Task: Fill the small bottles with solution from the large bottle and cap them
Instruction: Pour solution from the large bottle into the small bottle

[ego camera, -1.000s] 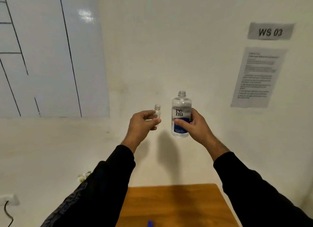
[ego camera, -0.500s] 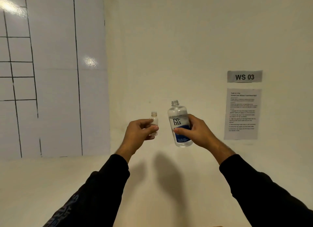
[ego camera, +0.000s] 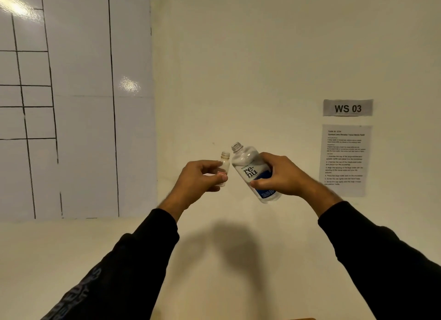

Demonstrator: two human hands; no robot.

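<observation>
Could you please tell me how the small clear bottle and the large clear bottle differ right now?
The small clear plastic bottle, in the left hand, stands upright; the large clear plastic bottle, in the right hand, tilts with its neck toward it. The small one bears a small red mark, the large one a white and blue label. Both are uncapped and held in the air.

Cream wall [ego camera: 238,57] before me; gridded whiteboard [ego camera: 76,100] at ten o'clock; "WS 03" sign [ego camera: 347,108] above instruction sheet [ego camera: 344,160] at three o'clock.
</observation>
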